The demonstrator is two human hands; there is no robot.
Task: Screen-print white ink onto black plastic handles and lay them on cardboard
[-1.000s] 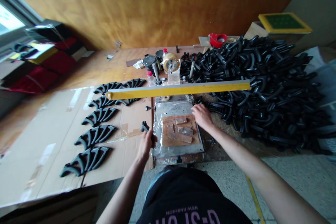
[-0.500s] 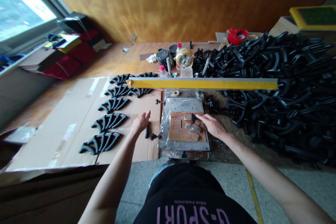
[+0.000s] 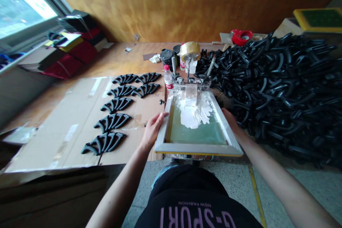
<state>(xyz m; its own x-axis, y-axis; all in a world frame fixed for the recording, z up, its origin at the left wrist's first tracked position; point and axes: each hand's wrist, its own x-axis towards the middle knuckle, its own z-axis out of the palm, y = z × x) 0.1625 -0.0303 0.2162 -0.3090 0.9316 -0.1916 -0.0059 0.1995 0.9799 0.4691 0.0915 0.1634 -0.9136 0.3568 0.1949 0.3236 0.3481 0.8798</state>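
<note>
A metal-edged screen frame (image 3: 199, 148) lies lowered over the metal base in front of me, with white paste (image 3: 196, 114) spread across the upper part of its green mesh (image 3: 197, 135). My left hand (image 3: 153, 128) grips the frame's left edge, its fingers close together. At the right edge, my right hand (image 3: 232, 123) holds the frame too; its fingers are partly hidden. The base and the small pieces on it are covered by the frame. A clear block (image 3: 191, 94) sits at the frame's far end.
Curved black parts (image 3: 113, 121) lie in groups on cardboard (image 3: 69, 114) at the left. A large heap of black parts (image 3: 283, 92) fills the right side. Beyond the frame stand a red-capped bottle (image 3: 168, 77), a tape roll (image 3: 190, 50) and a black jar (image 3: 166, 57).
The raised screen frame has swung down over the base, hiding the small pieces. Both my hands have moved from beside the base onto the frame's edges.
</note>
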